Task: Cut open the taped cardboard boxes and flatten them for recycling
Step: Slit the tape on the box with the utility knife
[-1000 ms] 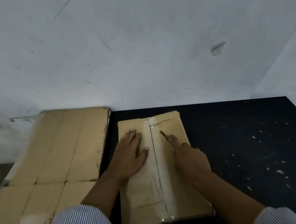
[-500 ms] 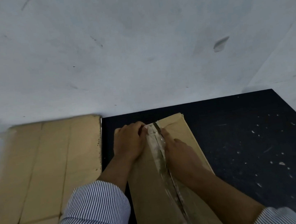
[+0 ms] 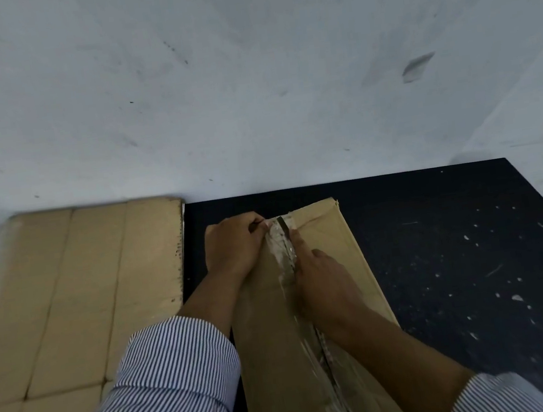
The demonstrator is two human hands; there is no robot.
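Observation:
A brown cardboard box [image 3: 349, 257] lies on the black table [image 3: 476, 248], with a strip of clear tape [image 3: 283, 256] running down its middle seam. My left hand [image 3: 234, 248] curls over the box's far left corner, fingers gripping the flap edge beside the tape. My right hand [image 3: 321, 278] holds a thin metal blade [image 3: 284, 230], its tip at the far end of the taped seam. The seam nearer to me looks slit and rumpled.
A flattened cardboard sheet [image 3: 79, 300] with fold creases lies to the left of the table, reaching the wall. A white wall [image 3: 247, 88] stands right behind the table. The table's right half carries only small white specks.
My left hand went from lying flat on the box to gripping its far edge. The blade moved from mid-seam to the far end of the tape. The view shifted closer.

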